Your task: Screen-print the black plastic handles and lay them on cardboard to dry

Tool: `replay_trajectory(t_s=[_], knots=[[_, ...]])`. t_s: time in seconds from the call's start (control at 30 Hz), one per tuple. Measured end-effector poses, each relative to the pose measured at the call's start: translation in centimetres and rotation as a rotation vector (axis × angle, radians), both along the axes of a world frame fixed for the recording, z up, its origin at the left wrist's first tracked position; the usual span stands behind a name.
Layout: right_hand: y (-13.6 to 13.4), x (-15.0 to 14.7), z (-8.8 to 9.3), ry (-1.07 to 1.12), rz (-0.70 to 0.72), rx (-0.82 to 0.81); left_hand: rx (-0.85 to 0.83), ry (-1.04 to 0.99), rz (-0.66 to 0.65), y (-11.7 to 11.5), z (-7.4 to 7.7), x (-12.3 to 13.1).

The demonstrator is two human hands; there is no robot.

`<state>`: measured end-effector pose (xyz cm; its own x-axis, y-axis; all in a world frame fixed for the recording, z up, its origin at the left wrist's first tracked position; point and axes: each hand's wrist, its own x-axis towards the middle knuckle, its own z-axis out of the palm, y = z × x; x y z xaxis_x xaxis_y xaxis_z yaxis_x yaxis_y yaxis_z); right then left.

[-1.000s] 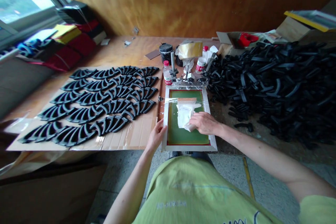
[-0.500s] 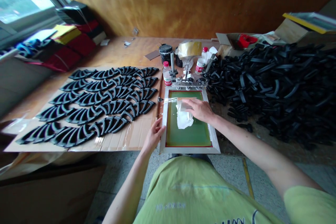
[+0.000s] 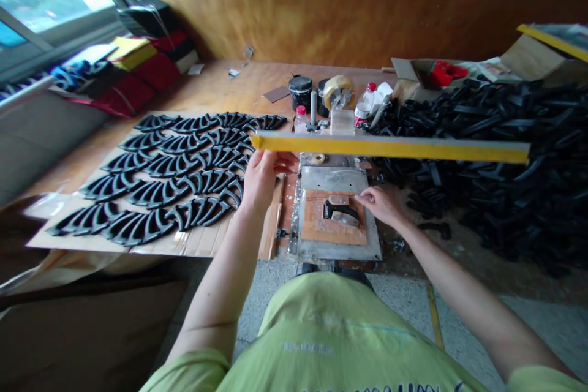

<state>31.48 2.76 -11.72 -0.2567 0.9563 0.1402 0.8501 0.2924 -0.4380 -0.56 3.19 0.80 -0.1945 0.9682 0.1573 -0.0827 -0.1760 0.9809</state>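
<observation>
A screen printing frame [image 3: 390, 147] stands raised and nearly edge-on, its yellow-taped front edge spanning the space above the work plate. At its left end, my left hand [image 3: 261, 179] is closed on it from below, with some fingers hidden. Under it, a metal plate [image 3: 333, 179] carries a wooden board [image 3: 315, 229]. A black curved handle with small white print [image 3: 344, 211] lies in a holder on that board. My right hand [image 3: 383, 203] is beside the board's right edge, fingertips pinched together close to the handle; whatever they hold, if anything, cannot be made out.
Rows of black curved handles [image 3: 151, 196] cover the cardboard sheet [image 3: 211, 245] on the left. A large pile of similar handles [image 3: 468, 159] is on the right. Behind the plate stand a tape roll [image 3: 339, 92], a black tub [image 3: 301, 92] and a red-capped bottle [image 3: 301, 119].
The screen frame has swung up from lying flat, uncovering the plate and handle. My left hand rose with it. My right hand moved from the white squeegee area down to the board's right side.
</observation>
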Motion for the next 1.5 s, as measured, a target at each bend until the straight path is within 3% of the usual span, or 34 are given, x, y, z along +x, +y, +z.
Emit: replay_trajectory(t_s=[0.13,0.2,0.27,0.33,0.47,0.53,0.63,0.8,1.07,1.27,1.5], knots=[[-2.7,-3.5,-3.0,-0.178,0.140,0.007,0.026,0.008,0.016,1.2,1.1,0.7],[-3.1,-3.9,-3.7,-0.177,0.112,-0.027,-0.003,0.023,0.038,0.3,0.1,0.9],[-3.1,-3.6,-4.2,-0.083,0.044,-0.113,-0.067,0.095,0.050,-1.1,-2.5,0.7],[-3.3,-3.0,-4.4,0.092,-0.059,-0.238,-0.171,0.247,0.052,-2.5,-6.2,-0.5],[-5.0,-2.5,-3.2,0.561,-0.262,-0.511,-0.480,0.751,0.188,-3.6,-13.1,-5.5],[-6.1,-3.1,-1.8,0.745,-0.334,-0.624,-0.621,0.944,0.265,-2.9,-15.0,-8.4],[-7.6,-4.5,0.4,0.931,-0.388,-0.769,-0.724,1.036,0.321,-0.9,-16.5,-11.7],[-8.6,-7.1,2.2,1.116,-0.401,-0.891,-0.832,1.114,0.299,2.5,-18.1,-13.8],[-7.5,-12.3,2.5,1.197,-0.288,-1.078,-0.926,1.123,0.218,5.2,-19.6,-15.1],[-6.1,-16.6,1.2,1.189,-0.230,-1.099,-0.859,0.971,0.248,4.4,-19.2,-16.3],[-3.3,-22.9,-1.9,1.249,-0.259,-1.138,-0.708,0.794,0.335,0.7,-16.7,-15.9]])
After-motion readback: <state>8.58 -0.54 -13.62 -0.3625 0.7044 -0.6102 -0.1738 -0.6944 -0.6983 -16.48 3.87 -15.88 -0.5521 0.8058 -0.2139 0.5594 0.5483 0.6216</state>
